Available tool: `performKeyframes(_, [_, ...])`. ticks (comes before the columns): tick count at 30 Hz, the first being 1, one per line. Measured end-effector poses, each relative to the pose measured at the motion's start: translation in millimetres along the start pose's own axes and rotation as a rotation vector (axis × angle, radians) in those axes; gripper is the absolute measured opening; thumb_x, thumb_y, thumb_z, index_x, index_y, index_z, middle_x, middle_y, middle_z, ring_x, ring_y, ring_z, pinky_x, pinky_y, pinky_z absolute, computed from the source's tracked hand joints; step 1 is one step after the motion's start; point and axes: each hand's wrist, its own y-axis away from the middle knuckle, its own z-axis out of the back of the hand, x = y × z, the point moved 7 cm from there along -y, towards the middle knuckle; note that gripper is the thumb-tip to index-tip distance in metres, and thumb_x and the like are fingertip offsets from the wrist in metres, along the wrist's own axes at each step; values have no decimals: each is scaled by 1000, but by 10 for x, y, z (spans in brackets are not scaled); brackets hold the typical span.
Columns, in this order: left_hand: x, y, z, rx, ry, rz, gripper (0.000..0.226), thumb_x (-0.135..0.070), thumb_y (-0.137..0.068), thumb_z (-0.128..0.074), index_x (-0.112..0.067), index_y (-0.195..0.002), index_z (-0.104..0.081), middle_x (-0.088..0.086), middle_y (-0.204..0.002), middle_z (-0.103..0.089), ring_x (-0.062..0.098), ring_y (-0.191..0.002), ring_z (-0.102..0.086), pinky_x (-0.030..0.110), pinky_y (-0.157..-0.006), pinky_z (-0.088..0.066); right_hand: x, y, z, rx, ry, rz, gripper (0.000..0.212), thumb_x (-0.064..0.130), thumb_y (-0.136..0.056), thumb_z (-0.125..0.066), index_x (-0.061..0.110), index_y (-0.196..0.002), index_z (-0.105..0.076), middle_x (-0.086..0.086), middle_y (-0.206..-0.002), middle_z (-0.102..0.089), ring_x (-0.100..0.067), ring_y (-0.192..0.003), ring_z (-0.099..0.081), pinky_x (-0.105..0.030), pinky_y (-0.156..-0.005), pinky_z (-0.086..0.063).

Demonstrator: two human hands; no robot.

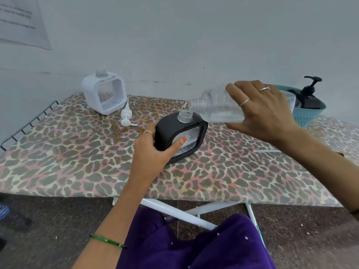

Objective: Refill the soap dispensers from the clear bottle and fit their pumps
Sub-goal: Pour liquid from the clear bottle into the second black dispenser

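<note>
The step in hand is the pour into the black dispenser, which stands upright on the leopard-print board with its threaded neck uncapped. This dispenser serves as the landmark for everything else.

The left hand grips the dispenser from its left side: the fingers curl behind the black frame and the thumb presses flat on the clear textured front panel. The right hand is wrapped over the clear bottle, fingers spread across its top and thumb beneath, holding it tipped nearly level just above and to the right of the dispenser. The bottle's open mouth sits right at the dispenser's neck, and liquid pools along the bottle's lower side; whether a stream is actually falling cannot be made out.

The white dispenser stands well to the left and behind, also uncapped, with the white pump lying on the board between the two dispensers. Behind and to the right sits a teal basket holding a black pump bottle.

The next move likely calls for more tilt while the mouth stays centred over the narrow neck, since a small drift would spill onto the cloth; fitting a pump comes after
</note>
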Motion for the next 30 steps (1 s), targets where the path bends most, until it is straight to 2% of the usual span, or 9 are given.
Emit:
performKeyframes(5, [-13,0,-4,7,9,14,41,-34,-75,-77,-26,-109,-55,-16,-98,-65,-7,-90,-62,5,-70,-46,53,55,-32,-47,-114,-137,76,44,-63,-81,11,-120,-45,-13,-104,-63,-36,-81,-61,-38,-59,-48])
performKeyframes(9, [-25,3,-1,3,9,13,41,-34,-75,-77,-25,-109,-56,-16,-98,-65,-6,-89,-62,6,-70,-46,90,133,-93,-85,-248,-263,71,58,-70,-68,17,-122,-41,-8,-103,-63,-34,-83,-63,-35,-57,-48])
performKeyframes(12, [-34,8,-2,2,-1,14,41,-33,-75,-77,-25,-109,-56,-16,-97,-65,-7,-87,-62,5,-68,-45,27,228,-197,-83,-403,-426,73,66,-67,-59,25,-122,-33,-3,-108,-63,-30,-86,-63,-35,-61,-47])
performKeyframes(14, [-42,13,-3,1,5,15,41,-32,-75,-77,-24,-110,-57,-15,-97,-66,-7,-86,-63,4,-67,-45,-36,312,-302,-67,-521,-551,75,68,-65,-60,29,-120,-30,5,-103,-60,-22,-84,-60,-30,-62,-42])
performKeyframes(18, [-52,13,-5,-2,14,16,41,-28,-75,-77,-23,-110,-57,-15,-96,-66,-8,-86,-63,4,-67,-45,-171,460,-447,-118,-708,-699,75,51,-68,-78,15,-120,-38,6,-89,-54,-15,-76,-57,-28,-65,-48])
performKeyframes(21, [-43,15,-6,-4,24,18,42,-32,-74,-76,-23,-111,-58,-15,-97,-67,-7,-87,-63,5,-69,-46,-293,531,-501,-191,-811,-782,72,42,-69,-82,12,-120,-41,3,-98,-58,-7,-83,-59,-8,-73,-43])
performKeyframes(22, [-39,15,-7,-5,29,22,44,-36,-73,-75,-24,-111,-58,-15,-97,-67,-6,-88,-64,6,-69,-47,-329,555,-533,-204,-836,-814,73,42,-69,-82,13,-120,-41,2,-99,-59,-7,-86,-60,-8,-76,-44])
performKeyframes(26, [-23,8,-1,-11,22,20,49,-44,-71,-74,-24,-113,-58,-15,-99,-67,-4,-89,-65,9,-71,-50,-427,700,-624,-270,-904,-970,77,48,-68,-81,16,-123,-40,1,-103,-62,-11,-94,-63,-29,-86,-52])
performKeyframes(30, [-24,6,0,-17,6,12,48,-42,-71,-75,-25,-113,-58,-16,-98,-67,-5,-88,-64,9,-70,-50,-443,857,-627,-337,-953,-1050,73,42,-72,-79,10,-123,-39,6,-99,-59,0,-90,-63,-30,-85,-54])
